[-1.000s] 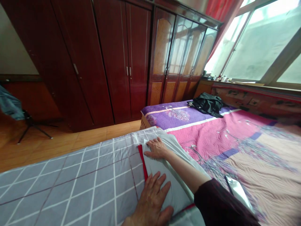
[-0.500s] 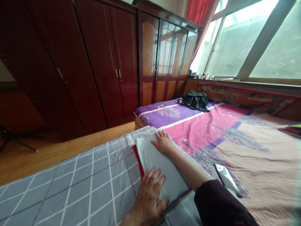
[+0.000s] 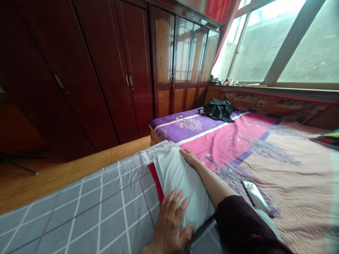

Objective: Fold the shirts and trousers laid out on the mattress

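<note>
The fingers [image 3: 171, 204] of the left hand [image 3: 167, 225] were parted, the thumb held well away from the rest, and they lay over the near left edge of the pale folded cloth [image 3: 188, 185]. The right hand [image 3: 188, 156] touched the far right edge of the pale folded cloth, its fingers close together; whether they pinched any fabric could not be told. Its forearm ran along the cloth's right side to a dark sleeve [image 3: 238, 218].

The pale folded cloth lay on the grey checked bedding [image 3: 106, 211], its top rounded up in soft creases between the two hands. A strip of red fabric [image 3: 156, 181] showed along its left edge. To the right of the pale folded cloth spread a patterned bedspread [image 3: 265, 158] in purple, pink and beige, and on it, right of the cloth and beyond the sleeve, lay a phone [image 3: 255, 195]. Well beyond the cloth, on the purple and pink part, sat a crumpled black garment [image 3: 218, 110]. A dark, colourful item [image 3: 327, 139] lay far to the cloth's right, cut by the view's edge. Behind the cloth, across the floor [image 3: 106, 158], stood dark red wardrobes [image 3: 97, 77]; a window [image 3: 265, 46] was beyond it to the right.
</note>
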The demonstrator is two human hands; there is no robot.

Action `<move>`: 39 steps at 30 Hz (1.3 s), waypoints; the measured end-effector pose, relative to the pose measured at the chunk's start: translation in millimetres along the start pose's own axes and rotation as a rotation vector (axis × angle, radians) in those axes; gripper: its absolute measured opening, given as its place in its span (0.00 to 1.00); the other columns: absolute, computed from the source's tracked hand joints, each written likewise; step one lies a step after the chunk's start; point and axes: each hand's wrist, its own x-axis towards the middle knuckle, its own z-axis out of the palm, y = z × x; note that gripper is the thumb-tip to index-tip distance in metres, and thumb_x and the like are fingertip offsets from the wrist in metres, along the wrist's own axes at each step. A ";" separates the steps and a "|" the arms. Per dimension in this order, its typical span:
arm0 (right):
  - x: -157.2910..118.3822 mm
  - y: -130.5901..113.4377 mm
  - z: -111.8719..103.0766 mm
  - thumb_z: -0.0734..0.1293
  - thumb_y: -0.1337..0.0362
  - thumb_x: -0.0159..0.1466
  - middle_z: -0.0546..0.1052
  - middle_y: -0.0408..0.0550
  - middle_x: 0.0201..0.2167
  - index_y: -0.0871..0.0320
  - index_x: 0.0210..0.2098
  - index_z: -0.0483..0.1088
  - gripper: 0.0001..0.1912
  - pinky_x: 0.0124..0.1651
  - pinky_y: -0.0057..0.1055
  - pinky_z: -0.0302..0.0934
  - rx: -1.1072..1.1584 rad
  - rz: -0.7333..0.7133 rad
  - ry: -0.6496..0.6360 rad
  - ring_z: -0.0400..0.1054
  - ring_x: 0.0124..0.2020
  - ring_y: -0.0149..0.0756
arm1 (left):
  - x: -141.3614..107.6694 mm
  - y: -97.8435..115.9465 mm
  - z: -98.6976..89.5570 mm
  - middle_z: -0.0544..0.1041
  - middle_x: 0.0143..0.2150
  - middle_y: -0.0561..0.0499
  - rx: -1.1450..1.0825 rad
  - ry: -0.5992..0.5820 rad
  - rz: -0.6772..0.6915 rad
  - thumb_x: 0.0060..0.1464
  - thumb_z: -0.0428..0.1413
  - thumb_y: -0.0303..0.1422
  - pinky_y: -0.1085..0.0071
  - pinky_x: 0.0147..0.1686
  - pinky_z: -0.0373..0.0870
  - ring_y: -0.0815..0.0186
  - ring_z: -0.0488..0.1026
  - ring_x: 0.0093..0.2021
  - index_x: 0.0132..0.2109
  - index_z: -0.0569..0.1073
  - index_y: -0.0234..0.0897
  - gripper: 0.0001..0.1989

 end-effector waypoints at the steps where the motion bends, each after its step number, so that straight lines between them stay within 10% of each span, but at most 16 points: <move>1: -1.3 -0.4 -2.9 0.63 0.57 0.66 0.69 0.51 0.51 0.58 0.51 0.66 0.17 0.48 0.43 0.64 0.002 0.030 -0.004 0.67 0.47 0.40 | 0.2 0.5 -0.7 0.59 0.65 0.41 -0.004 -0.003 0.000 0.59 0.50 0.41 0.43 0.57 0.58 0.49 0.51 0.66 0.65 0.54 0.39 0.30; 8: -29.4 -21.9 -28.7 0.54 0.51 0.68 0.62 0.64 0.59 0.62 0.62 0.56 0.28 0.56 0.47 0.55 0.006 0.183 0.046 0.60 0.57 0.50 | -0.8 -0.7 -2.2 0.59 0.65 0.42 -0.062 -0.005 -0.022 0.59 0.50 0.41 0.41 0.58 0.58 0.49 0.51 0.66 0.65 0.55 0.41 0.29; 17: -110.5 -56.8 -19.7 0.55 0.44 0.65 0.53 0.58 0.65 0.60 0.65 0.53 0.36 0.62 0.49 0.43 -0.013 0.013 0.019 0.44 0.65 0.56 | -5.8 -3.3 -5.4 0.53 0.67 0.41 -0.247 0.076 -0.151 0.63 0.43 0.45 0.49 0.62 0.55 0.54 0.48 0.67 0.67 0.46 0.41 0.30; 24: -115.7 -60.7 -26.4 0.52 0.44 0.66 0.52 0.59 0.66 0.62 0.65 0.52 0.37 0.64 0.49 0.40 0.039 0.030 0.011 0.42 0.66 0.54 | 68.7 -36.2 -29.4 0.53 0.68 0.43 -0.152 0.007 -0.180 0.64 0.39 0.45 0.49 0.64 0.44 0.57 0.44 0.68 0.67 0.49 0.37 0.29; 28: -118.7 -61.1 -29.4 0.52 0.45 0.66 0.51 0.59 0.66 0.63 0.65 0.52 0.36 0.64 0.47 0.39 0.065 0.020 -0.005 0.41 0.66 0.53 | 106.6 -79.8 -13.4 0.56 0.67 0.41 -0.054 -0.146 -0.338 0.65 0.35 0.45 0.50 0.63 0.46 0.56 0.47 0.68 0.65 0.55 0.34 0.28; 39: -117.0 -43.9 -33.6 0.51 0.38 0.63 0.45 0.59 0.68 0.64 0.66 0.48 0.43 0.65 0.46 0.35 0.125 0.098 -0.082 0.35 0.68 0.51 | 94.0 -97.8 16.5 0.50 0.69 0.41 0.126 -0.139 -0.548 0.63 0.37 0.45 0.43 0.63 0.37 0.54 0.43 0.68 0.67 0.52 0.32 0.31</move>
